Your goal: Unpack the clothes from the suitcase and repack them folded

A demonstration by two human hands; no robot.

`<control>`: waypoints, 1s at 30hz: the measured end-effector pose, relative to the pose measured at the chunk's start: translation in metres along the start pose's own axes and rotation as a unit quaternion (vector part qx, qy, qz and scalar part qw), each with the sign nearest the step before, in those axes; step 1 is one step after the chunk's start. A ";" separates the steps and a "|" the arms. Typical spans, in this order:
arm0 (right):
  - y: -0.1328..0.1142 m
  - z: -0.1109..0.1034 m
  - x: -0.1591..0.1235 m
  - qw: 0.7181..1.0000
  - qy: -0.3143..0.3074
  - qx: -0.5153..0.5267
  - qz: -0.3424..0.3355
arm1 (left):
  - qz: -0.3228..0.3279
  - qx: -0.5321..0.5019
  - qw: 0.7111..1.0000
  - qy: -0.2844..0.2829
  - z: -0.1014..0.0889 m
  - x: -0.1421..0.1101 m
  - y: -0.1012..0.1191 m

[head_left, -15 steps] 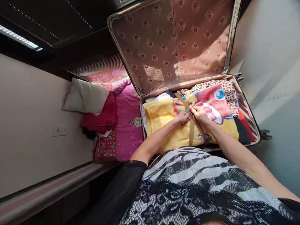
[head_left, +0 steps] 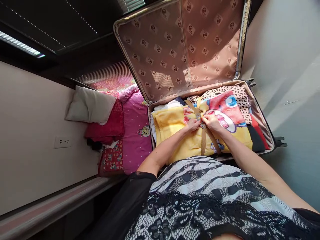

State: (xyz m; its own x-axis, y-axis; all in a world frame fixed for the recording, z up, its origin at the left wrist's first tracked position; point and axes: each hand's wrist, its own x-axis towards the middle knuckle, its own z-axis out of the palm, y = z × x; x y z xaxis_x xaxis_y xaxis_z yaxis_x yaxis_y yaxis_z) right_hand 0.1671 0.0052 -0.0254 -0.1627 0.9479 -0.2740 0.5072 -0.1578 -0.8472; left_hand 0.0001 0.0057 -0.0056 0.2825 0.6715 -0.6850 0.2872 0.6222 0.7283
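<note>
Two hands are meeting mid-frame over the open suitcase [head_left: 260, 110]: left hand [head_left: 193, 125] and right hand [head_left: 211, 122] are each pinching the tan strap [head_left: 203, 141] at its buckle, pressing the yellow cartoon blanket [head_left: 172, 125] flat; pink bedding [head_left: 135, 133] is lying at centre-left

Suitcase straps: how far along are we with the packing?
Done: folded clothes and the yellow blanket fill the suitcase. In hand: the left hand and right hand meet at the buckle of the tan straps; whether it is latched is hidden. Left: the lid stands open.
</note>
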 end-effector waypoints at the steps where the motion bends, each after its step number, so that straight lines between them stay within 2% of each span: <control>1: 0.001 0.001 0.001 1.000 0.007 -0.022 0.002 | -0.009 -0.017 1.000 -0.005 -0.001 -0.001 0.000; 3: 0.004 0.002 0.003 0.999 0.010 -0.047 0.008 | -0.030 -0.039 0.998 -0.026 -0.006 -0.003 0.002; 7: 0.009 0.003 0.012 0.999 -0.017 -0.031 0.008 | -0.070 -0.039 0.993 -0.092 -0.013 -0.005 0.010; 13: 0.007 0.012 0.014 1.000 0.013 -0.024 0.015 | -0.093 0.053 0.989 -0.099 -0.025 -0.009 0.026; 15: 0.006 0.017 0.012 0.999 0.032 -0.024 0.023 | -0.077 0.095 0.990 -0.076 -0.035 -0.008 0.033; 17: 0.005 0.021 0.011 0.998 0.044 -0.026 0.033 | -0.070 0.093 0.993 -0.035 -0.042 -0.002 0.041; 19: 0.005 0.023 0.012 0.998 0.049 -0.028 0.042 | -0.087 0.029 0.996 0.004 -0.042 0.007 0.048; 22: 0.003 0.022 0.013 0.997 0.047 -0.027 0.052 | -0.119 -0.056 0.989 0.062 -0.029 0.019 0.051; 24: 0.000 0.018 0.012 0.998 0.030 -0.024 0.052 | -0.118 -0.066 0.986 0.097 -0.020 0.020 0.049; 27: -0.005 0.009 0.005 0.998 -0.011 -0.011 0.053 | -0.099 -0.064 0.988 0.102 -0.014 0.014 0.042; 30: -0.010 0.001 -0.002 0.990 -0.079 0.044 0.107 | -0.088 -0.063 0.989 0.097 -0.017 0.008 0.035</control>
State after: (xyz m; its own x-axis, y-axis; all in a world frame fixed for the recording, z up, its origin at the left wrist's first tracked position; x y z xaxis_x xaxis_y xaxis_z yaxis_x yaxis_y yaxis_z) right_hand 0.1618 0.0050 -0.0166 -0.1939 0.8360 -0.5133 0.4705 -0.3799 -0.7965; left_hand -0.0026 0.0397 0.0143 0.0532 0.6054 -0.7942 0.1959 0.7735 0.6027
